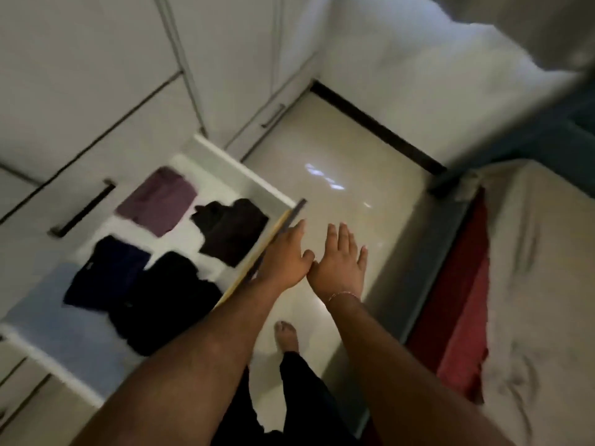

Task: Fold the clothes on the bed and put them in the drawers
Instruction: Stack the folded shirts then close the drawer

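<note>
A white drawer (244, 175) stands pulled out at the left. Inside lie folded clothes: a purple piece (157, 201), a dark brown piece (230, 230), a navy piece (103, 275), a black piece (167, 300) and a light blue piece (64, 323). My left hand (285, 257) rests flat against the drawer's front panel (273, 243), fingers apart, holding nothing. My right hand (341, 262) hovers just beside it over the floor, fingers spread and empty. The bed (541, 284) with a beige sheet is at the right; a red cloth (460, 317) hangs along its near edge.
White wardrobe doors and shut drawers with dark bar handles (82, 210) fill the left and back. A glossy tiled floor (338, 175) runs between wardrobe and bed. My bare foot (286, 338) and black trouser leg stand below the hands. The image is motion-blurred.
</note>
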`<state>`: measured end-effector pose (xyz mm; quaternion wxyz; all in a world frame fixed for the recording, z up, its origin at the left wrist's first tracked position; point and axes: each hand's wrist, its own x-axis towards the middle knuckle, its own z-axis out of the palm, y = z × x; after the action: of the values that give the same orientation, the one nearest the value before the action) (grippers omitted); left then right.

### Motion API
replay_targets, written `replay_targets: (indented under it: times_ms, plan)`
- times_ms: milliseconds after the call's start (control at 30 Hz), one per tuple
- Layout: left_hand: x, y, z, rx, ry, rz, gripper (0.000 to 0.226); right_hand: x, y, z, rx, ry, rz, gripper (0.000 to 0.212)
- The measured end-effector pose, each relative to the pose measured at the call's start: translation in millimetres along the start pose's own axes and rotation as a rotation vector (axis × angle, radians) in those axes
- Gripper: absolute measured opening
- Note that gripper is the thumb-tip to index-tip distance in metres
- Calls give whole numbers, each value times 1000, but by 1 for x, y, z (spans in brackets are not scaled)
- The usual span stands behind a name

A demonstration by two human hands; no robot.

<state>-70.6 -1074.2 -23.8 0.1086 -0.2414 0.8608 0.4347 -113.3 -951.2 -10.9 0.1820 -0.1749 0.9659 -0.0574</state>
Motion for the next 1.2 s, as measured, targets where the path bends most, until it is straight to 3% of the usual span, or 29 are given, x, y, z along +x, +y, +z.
replay_targets:
  times_ms: [167,367,500,700,1067,1200]
  plan:
    - [15,124,74,134,-263,346,71,-45,126,-45,89,99,406,92]
    - [-39,295,225,230,-638,762,80,-136,309,-87,233,326,866,91]
    - [-77,366,326,325,-782,960,69,-196,417,-88,378,390,1037,88]
    - [-125,455,502,433,-965,1063,70,-275,606,-63,565,440,1311,83]
    - [-107,569,843,378,-1086,1151,66,-302,875,26,515,484,1481,82]
    - [-83,578,968,427,-1233,1101,86,-294,955,80,497,479,1528,81]
